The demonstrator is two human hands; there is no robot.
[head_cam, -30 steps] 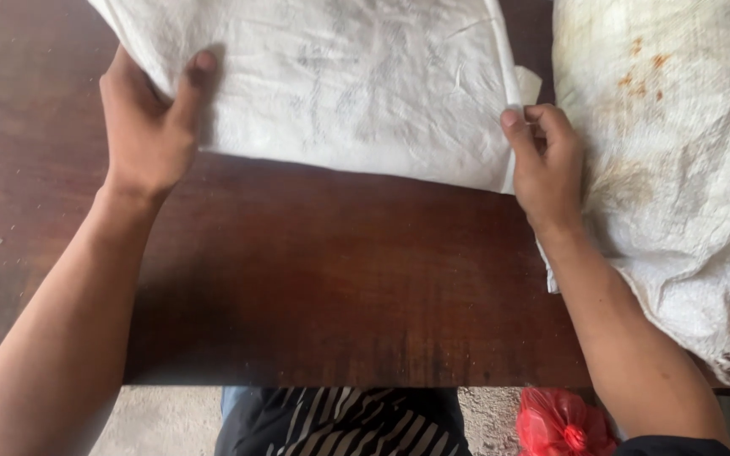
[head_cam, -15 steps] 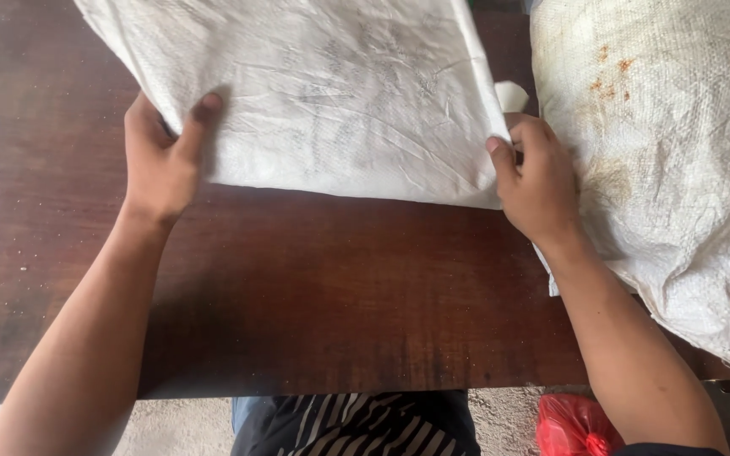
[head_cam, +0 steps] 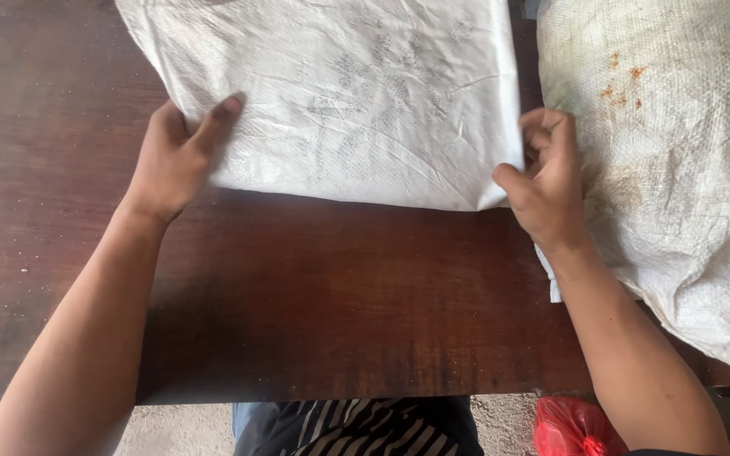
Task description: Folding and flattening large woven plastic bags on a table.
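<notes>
— What have your hands got?

— My left hand (head_cam: 175, 156) grips the near-left edge of a flat white woven sack (head_cam: 340, 93), thumb lying on top of the creased, faintly printed cloth. My right hand (head_cam: 547, 181) pinches its near-right corner.

— Where does it lie?

— Spread on the dark wooden table (head_cam: 314, 295), reaching away from both hands. Just right of my right hand sits a coarse, rust-stained sack (head_cam: 669, 143).

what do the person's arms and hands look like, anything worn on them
Both forearms are bare, with no sleeves, gloves, watch or rings in view. The left hand and right hand have short nails; the left thumbnail looks dark. A dark edge, perhaps a sleeve, shows by the right elbow.
</notes>
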